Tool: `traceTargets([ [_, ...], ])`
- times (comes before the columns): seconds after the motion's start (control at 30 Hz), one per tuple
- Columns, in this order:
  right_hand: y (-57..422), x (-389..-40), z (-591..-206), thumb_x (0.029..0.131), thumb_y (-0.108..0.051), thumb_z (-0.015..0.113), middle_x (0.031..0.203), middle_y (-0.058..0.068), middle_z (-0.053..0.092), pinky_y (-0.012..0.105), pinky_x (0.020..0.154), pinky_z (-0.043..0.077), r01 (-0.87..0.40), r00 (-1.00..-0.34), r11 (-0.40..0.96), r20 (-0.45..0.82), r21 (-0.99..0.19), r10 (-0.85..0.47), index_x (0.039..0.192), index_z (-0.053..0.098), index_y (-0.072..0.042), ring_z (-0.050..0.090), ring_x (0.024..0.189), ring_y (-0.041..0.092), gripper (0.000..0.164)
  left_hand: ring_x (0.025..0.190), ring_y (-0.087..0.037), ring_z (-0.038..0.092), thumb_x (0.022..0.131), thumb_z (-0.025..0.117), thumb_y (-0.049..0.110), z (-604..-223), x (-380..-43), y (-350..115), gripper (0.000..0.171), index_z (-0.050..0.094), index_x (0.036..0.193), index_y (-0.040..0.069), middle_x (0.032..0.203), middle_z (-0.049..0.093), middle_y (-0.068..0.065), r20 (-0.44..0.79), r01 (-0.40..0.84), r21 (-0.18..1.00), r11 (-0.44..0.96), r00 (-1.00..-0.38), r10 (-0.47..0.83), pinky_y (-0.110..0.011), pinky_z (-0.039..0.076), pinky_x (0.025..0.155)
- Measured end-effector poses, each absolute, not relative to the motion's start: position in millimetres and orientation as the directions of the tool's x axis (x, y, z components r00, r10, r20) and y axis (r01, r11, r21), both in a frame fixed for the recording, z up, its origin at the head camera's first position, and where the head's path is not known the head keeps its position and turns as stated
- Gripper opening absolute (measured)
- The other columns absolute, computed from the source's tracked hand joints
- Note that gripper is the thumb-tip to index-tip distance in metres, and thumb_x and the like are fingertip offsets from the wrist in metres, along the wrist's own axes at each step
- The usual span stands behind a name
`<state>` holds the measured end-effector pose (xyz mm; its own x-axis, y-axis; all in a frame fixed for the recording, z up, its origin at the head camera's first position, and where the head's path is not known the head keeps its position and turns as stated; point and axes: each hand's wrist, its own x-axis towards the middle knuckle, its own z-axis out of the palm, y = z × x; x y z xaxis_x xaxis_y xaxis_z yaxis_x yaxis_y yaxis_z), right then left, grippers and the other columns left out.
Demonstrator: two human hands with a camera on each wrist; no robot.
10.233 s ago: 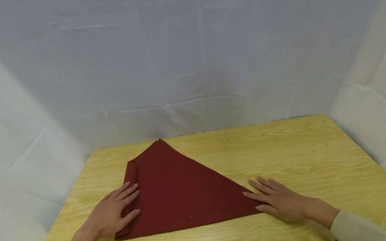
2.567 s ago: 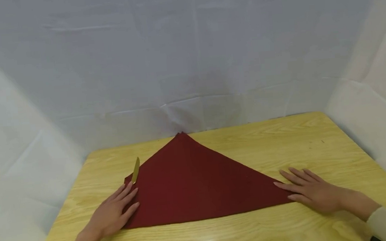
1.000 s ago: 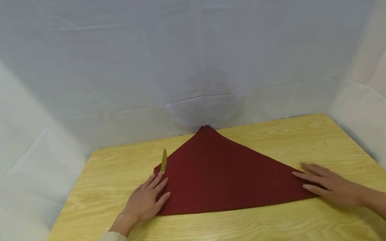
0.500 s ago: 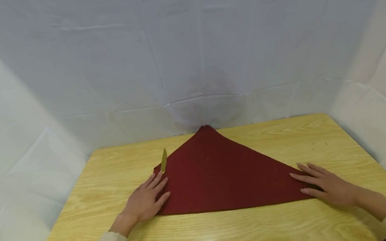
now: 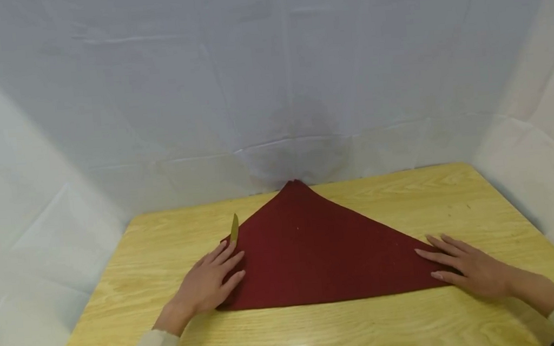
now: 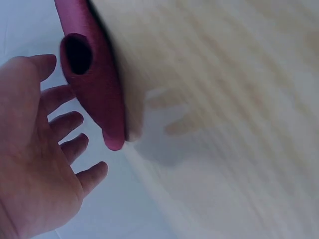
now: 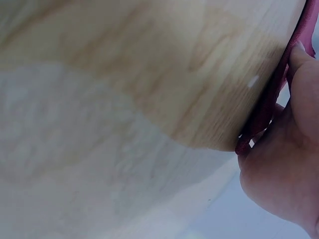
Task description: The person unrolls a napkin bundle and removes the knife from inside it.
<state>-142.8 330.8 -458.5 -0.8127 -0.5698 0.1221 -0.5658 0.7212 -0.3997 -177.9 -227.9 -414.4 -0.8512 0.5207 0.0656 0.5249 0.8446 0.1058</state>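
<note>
A dark red cloth (image 5: 322, 245) lies folded in a broad triangle, its peak pointing to the back of the table. At its left end a thick fold with a dark hollow shows in the left wrist view as a rolled cloth end (image 6: 94, 84). From under my left fingertips a gold knife blade (image 5: 234, 229) sticks out, tip away from me; the rest of it is hidden. My left hand (image 5: 205, 284) rests on that left end with fingers spread. My right hand (image 5: 475, 271) rests on the cloth's right corner, fingers extended, thumb near the front edge.
The wood-grain table (image 5: 396, 321) reaches its back edge just behind the cloth's peak. White sheeting (image 5: 289, 85) hangs behind and on both sides. A bright light reflection sits at the table's front middle.
Since the oldest frame the cloth has shifted right, and the gold blade has come into sight. In the last half second my left hand moved slightly forward and left; the right hand stayed put.
</note>
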Motion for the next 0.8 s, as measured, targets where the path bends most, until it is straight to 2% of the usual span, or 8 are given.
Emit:
traceTargets([
  [0.07,330.8,-143.1,-456.3,0.099,-0.025,0.054,0.151,0.012,0.031,0.058,0.096,0.03,-0.558,-0.819,0.736,0.109,-0.384,-0.564,0.144,0.046,-0.023,0.027,0.133,0.048,0.046,0.139,-0.032,0.026,0.099,0.049,0.04,-410.7,-180.2,-224.4,0.051,0.05,0.141,0.01,0.149,0.037,-0.011,0.072,0.55,0.105,0.828,-0.835,0.546,-0.052,0.029,0.107],
  [0.1,330.9,-143.2,-455.9,0.099,-0.025,0.054,0.151,0.012,0.032,0.054,0.102,0.027,-0.559,-0.818,0.737,0.11,-0.378,-0.564,0.144,0.047,-0.023,0.028,0.132,0.048,0.046,0.139,-0.032,0.027,0.099,0.05,0.039,-409.2,-181.2,-222.7,0.051,0.05,0.141,0.01,0.148,0.038,-0.011,0.069,0.563,0.104,0.82,-0.826,0.559,-0.052,0.029,0.107],
  [0.2,331.6,-143.3,-455.2,0.099,-0.026,0.054,0.15,0.013,0.033,0.03,0.113,0.011,-0.577,-0.809,0.742,0.116,-0.342,-0.576,0.144,0.046,-0.023,0.03,0.132,0.047,0.046,0.139,-0.032,0.027,0.099,0.05,0.038,-407.1,-184.1,-218.4,0.051,0.049,0.142,0.01,0.148,0.039,-0.01,0.029,0.595,0.109,0.797,-0.803,0.595,-0.052,0.028,0.107],
  [0.3,332.2,-143.4,-455.4,0.099,-0.025,0.054,0.149,0.014,0.035,0.006,0.102,-0.003,-0.599,-0.795,0.735,0.131,-0.318,-0.592,0.144,0.046,-0.022,0.031,0.132,0.045,0.046,0.14,-0.032,0.025,0.1,0.049,0.038,-407.3,-186.1,-215.9,0.051,0.047,0.143,0.011,0.147,0.04,-0.01,-0.024,0.616,0.104,0.781,-0.783,0.621,-0.052,0.026,0.109],
  [0.5,331.8,-143.7,-457.1,0.099,-0.025,0.053,0.149,0.015,0.034,0.008,0.104,-0.002,-0.595,-0.798,0.732,0.136,-0.332,-0.587,0.144,0.046,-0.022,0.028,0.135,0.043,0.046,0.138,-0.034,0.028,0.099,0.051,0.033,-407.4,-183.4,-218.5,0.048,0.049,0.142,0.01,0.143,0.046,-0.011,-0.051,0.632,0.093,0.769,-0.769,0.638,-0.053,0.026,0.108],
  [0.8,332.7,-143.1,-459.1,0.099,-0.023,0.054,0.148,0.016,0.036,0.006,0.102,-0.004,-0.623,-0.781,0.725,0.175,-0.295,-0.6,0.144,0.046,-0.02,0.029,0.134,0.042,0.046,0.135,-0.033,0.034,0.097,0.055,0.029,-409.6,-177.5,-234.8,0.045,0.055,0.136,0.008,0.14,0.05,-0.01,0.023,0.629,0.059,0.775,-0.777,0.629,-0.054,0.029,0.106],
])
